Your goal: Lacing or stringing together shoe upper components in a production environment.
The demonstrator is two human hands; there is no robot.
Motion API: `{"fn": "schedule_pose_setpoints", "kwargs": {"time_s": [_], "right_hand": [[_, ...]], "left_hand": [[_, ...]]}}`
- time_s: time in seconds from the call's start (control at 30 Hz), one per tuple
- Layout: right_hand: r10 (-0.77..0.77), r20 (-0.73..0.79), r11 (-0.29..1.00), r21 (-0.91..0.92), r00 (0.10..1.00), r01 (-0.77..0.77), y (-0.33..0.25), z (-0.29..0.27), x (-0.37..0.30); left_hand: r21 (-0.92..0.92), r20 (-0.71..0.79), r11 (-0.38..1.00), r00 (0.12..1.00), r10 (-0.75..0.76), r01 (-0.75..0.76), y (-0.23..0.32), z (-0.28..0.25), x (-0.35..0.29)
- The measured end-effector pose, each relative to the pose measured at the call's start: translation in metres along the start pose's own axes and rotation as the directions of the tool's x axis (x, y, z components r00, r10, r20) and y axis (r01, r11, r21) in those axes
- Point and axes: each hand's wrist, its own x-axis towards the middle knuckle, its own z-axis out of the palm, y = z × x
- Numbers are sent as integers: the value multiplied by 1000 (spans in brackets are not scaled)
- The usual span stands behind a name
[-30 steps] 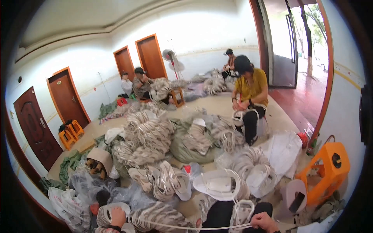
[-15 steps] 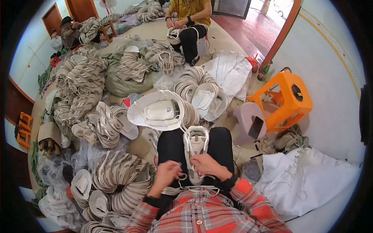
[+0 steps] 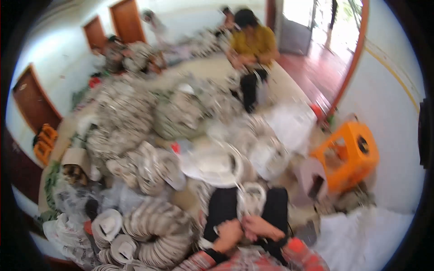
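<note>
Both the left hand [image 3: 228,233] and right hand [image 3: 262,227] close on a white shoe upper [image 3: 252,198] lying in the lap. Stacks of uppers [image 3: 156,226] crowd the left, a white hat [image 3: 212,167] lies ahead, and an orange stool [image 3: 350,156] stands right.

The stool [image 3: 350,156] at right looks like smooth orange plastic with a slight gloss. The hats [image 3: 156,230] heaped near left seem woven, matt, pale straw or fabric with darker bands; blur hides the weave. The hat [image 3: 217,166] in the middle is white and matt. The sheet [image 3: 361,239] near right looks like soft white cloth. The far doors [image 3: 127,19] appear reddish-brown wood, faintly glossy. The far-right floor [image 3: 316,77] shines red. The sleeves [image 3: 298,255] are plaid cloth.
</note>
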Motion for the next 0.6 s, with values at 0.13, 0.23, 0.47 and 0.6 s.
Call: {"fn": "schedule_pose_setpoints", "kwargs": {"time_s": [0.13,0.23,0.47,0.6], "right_hand": [[110,52,975,-200,993,-97,0,-7,-6],[-454,199,749,-443,869,493,26,-36,31],[-547,232,688,-424,805,589,41,-80,107],[-517,223,744,-360,827,562,76,-81,104]], "left_hand": [[-193,-295,964,948,120,-182,-11,48,0],[-210,-238,947,952,193,-244,-8,34,-18],[-269,-37,962,998,-50,38,4,-8,7],[-314,256,897,938,-235,311,16,4,0]]}}
